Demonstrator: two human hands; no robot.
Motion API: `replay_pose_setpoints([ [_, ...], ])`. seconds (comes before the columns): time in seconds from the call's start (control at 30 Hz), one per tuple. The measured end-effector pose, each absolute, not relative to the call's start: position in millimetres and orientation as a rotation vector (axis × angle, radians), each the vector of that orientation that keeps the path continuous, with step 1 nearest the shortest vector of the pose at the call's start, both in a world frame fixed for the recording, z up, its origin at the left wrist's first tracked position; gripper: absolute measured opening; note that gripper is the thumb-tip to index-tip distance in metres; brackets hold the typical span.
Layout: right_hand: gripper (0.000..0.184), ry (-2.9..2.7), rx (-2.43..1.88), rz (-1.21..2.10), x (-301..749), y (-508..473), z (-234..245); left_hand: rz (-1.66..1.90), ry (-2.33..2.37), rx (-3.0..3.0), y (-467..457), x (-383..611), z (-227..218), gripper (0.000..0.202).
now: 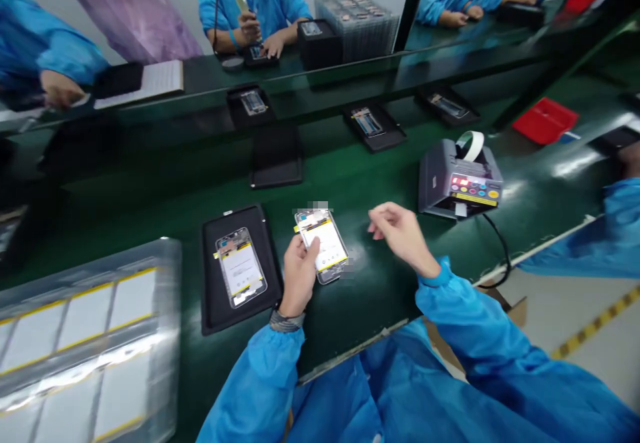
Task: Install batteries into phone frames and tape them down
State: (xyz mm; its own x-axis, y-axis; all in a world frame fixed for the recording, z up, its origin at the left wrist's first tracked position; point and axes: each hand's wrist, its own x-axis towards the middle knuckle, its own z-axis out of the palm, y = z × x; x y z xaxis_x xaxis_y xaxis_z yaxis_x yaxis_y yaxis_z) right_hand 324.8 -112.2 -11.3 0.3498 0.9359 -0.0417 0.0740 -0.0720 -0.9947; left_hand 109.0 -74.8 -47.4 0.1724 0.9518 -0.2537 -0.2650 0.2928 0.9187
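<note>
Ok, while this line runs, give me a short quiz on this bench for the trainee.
1. Which hand holds the phone frame?
2. True or false: the right hand grips the grey tape dispenser.
3. What lies in the black tray beside the left hand?

Key:
1. The left hand.
2. False; it is apart from the dispenser.
3. A second phone frame.

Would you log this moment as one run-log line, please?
Left hand: holds rectangular phone frame, white yellow-edged film | Right hand: empty, near grey tape dispenser
</note>
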Motion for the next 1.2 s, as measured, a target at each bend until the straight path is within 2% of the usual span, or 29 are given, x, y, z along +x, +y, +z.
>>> replay_pose_setpoints([
  [0.13, 0.039, -0.655, -1.676, 0.409, 390, -177, 2, 1.082, 1.065, 0.753, -70, 103, -50, 0.060],
  [0.2, 0.039, -0.488, -1.711, 0.262, 416, -198, 2, 1.091, 1.077, 0.745, -69, 102, -50, 0.059],
  [0.4, 0.038, -0.294, -1.651, 0.489, 443, -195, -2, 1.081, 1.035, 0.784, -70, 104, -49, 0.056],
  [0.57, 0.037, -0.264, -1.622, 0.534, 439, -183, 1, 1.077, 1.021, 0.857, -72, 104, -46, 0.059],
  [0.97, 0.011, -0.389, -1.651, 0.487, 411, -183, 4, 1.105, 0.986, 0.824, -72, 106, -48, 0.054],
  [1.2, 0.031, -0.785, -1.555, 1.020, 287, -163, -19, 1.135, 0.972, 0.842, -73, 111, -48, 0.053],
])
